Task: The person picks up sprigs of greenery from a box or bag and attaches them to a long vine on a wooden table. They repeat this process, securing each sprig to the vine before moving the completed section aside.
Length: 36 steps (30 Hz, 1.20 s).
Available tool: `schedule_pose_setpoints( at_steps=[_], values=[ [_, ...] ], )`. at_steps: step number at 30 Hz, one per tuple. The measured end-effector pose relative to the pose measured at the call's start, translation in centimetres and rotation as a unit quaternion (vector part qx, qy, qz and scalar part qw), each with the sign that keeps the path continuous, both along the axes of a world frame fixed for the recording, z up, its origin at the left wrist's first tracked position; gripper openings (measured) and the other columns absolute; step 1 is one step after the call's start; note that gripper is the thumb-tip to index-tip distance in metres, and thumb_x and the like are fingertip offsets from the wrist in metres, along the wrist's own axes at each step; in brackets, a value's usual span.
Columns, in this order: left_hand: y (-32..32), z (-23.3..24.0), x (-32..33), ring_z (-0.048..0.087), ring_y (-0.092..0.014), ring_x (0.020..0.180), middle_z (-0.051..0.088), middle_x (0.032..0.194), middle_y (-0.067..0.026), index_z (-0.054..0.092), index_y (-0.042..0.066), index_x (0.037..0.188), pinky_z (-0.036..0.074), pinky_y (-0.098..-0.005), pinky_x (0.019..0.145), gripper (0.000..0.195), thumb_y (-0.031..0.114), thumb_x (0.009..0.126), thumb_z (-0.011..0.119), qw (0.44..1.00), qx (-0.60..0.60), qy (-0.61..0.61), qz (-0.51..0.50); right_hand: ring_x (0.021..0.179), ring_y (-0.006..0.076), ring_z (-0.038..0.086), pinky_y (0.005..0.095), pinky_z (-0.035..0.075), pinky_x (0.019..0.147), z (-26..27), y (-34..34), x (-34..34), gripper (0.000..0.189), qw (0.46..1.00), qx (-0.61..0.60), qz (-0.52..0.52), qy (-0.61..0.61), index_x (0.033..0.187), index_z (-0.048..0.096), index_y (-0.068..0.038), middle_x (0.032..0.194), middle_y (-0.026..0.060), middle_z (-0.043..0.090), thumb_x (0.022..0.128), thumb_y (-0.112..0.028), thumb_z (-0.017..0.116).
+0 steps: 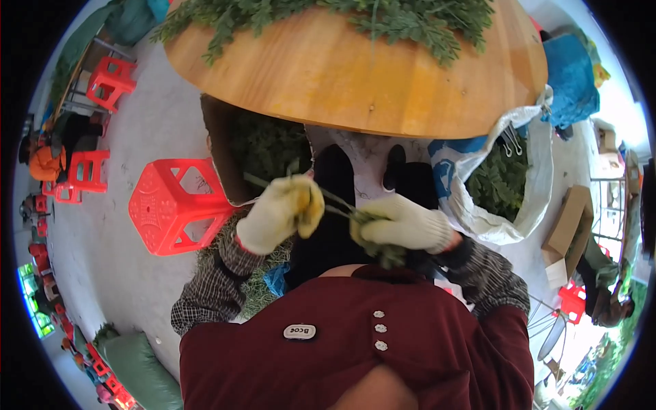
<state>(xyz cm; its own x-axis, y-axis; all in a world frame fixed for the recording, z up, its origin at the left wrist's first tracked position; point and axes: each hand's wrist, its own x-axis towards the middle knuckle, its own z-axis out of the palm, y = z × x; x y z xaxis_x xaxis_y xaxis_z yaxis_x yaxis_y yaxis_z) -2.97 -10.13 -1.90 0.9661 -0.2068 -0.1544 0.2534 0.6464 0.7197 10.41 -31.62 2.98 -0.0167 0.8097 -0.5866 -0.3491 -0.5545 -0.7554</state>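
Note:
Both my hands wear off-white knitted gloves with yellow stains on the left one. My left hand (283,212) pinches thin green stems (335,200) that run across to the other hand. In my right hand (402,220) is a small bunch of leafy green sprigs (387,252), its leaves hanging below the fingers and slightly blurred. The hands are apart above my lap, short of the near edge of a round wooden table (328,82). Piles of leafy green branches (425,25) lie across the table's far part.
Left of my legs stand an open cardboard box (218,148) of greenery and a red plastic stool (169,205). To the right, a white woven sack (538,154) holds more sprigs beside an empty-looking carton (569,230). Plant scraps (259,292) cover floor by my left. People sit farther off.

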Motion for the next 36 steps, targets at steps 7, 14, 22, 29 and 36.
schedule_pose_setpoints(
  at_steps=[7, 14, 22, 29, 36],
  values=[
    [6.7, -4.1, -9.0, 0.057, -0.016, 0.059, 0.06, 0.071, -0.0031, 0.06, 0.005, 0.09, 0.045, -0.0258, 0.055, 0.032, 0.034, 0.1, 0.051, 0.953, -0.024, 0.031, 0.299, 0.052, 0.0121, 0.062, 0.0262, 0.052, 0.049, 1.6, 0.0, 0.5, 0.014, 0.992, 0.004, 0.025, -0.123, 0.099, 0.059, 0.002, 0.071, 0.0058, 0.064, 0.09, -0.007, 0.052],
    [4.4, -16.2, -15.7, 0.067, -0.032, 0.084, 0.069, 0.088, -0.0171, 0.064, 0.002, 0.112, 0.053, -0.0381, 0.079, 0.038, 0.031, 0.087, 0.059, 0.751, 0.545, 0.367, 0.072, 0.075, 0.0192, 0.068, 0.03, 0.054, 0.068, -12.2, 15.2, -0.6, 0.028, 0.899, 0.151, -0.082, -0.402, 0.111, 0.057, 0.005, 0.088, 0.0125, 0.067, 0.09, -0.014, 0.061],
    [3.3, -24.6, -25.6, 0.065, -0.037, 0.103, 0.068, 0.107, -0.0219, 0.065, 0.008, 0.12, 0.05, -0.0437, 0.092, 0.043, 0.03, 0.084, 0.059, 0.675, 0.648, 0.351, 0.037, 0.099, 0.0389, 0.063, 0.0452, 0.052, 0.083, -18.8, 20.6, 1.1, 0.065, 0.742, 0.176, 0.02, -0.646, 0.137, 0.041, 0.001, 0.122, 0.0229, 0.056, 0.083, -0.028, 0.065],
    [3.8, -25.2, -26.3, 0.065, -0.038, 0.1, 0.07, 0.1, -0.0208, 0.071, 0.007, 0.108, 0.051, -0.0442, 0.089, 0.04, 0.036, 0.083, 0.06, 0.679, 0.545, 0.492, 0.007, 0.088, 0.0398, 0.063, 0.0457, 0.053, 0.074, -20.7, 22.2, 1.0, 0.066, 0.753, 0.128, 0.047, -0.644, 0.142, 0.035, 0.0, 0.116, 0.0234, 0.058, 0.085, -0.019, 0.061],
    [3.5, -22.7, -24.9, 0.066, -0.039, 0.091, 0.069, 0.093, -0.0217, 0.073, 0.005, 0.095, 0.051, -0.0465, 0.081, 0.038, 0.038, 0.084, 0.059, 0.637, 0.631, 0.44, 0.047, 0.083, 0.0383, 0.065, 0.048, 0.054, 0.065, -21.1, 22.7, 0.3, 0.047, 0.716, 0.155, 0.002, -0.68, 0.133, 0.046, 0.0, 0.109, 0.0248, 0.062, 0.092, -0.023, 0.054]
  ],
)
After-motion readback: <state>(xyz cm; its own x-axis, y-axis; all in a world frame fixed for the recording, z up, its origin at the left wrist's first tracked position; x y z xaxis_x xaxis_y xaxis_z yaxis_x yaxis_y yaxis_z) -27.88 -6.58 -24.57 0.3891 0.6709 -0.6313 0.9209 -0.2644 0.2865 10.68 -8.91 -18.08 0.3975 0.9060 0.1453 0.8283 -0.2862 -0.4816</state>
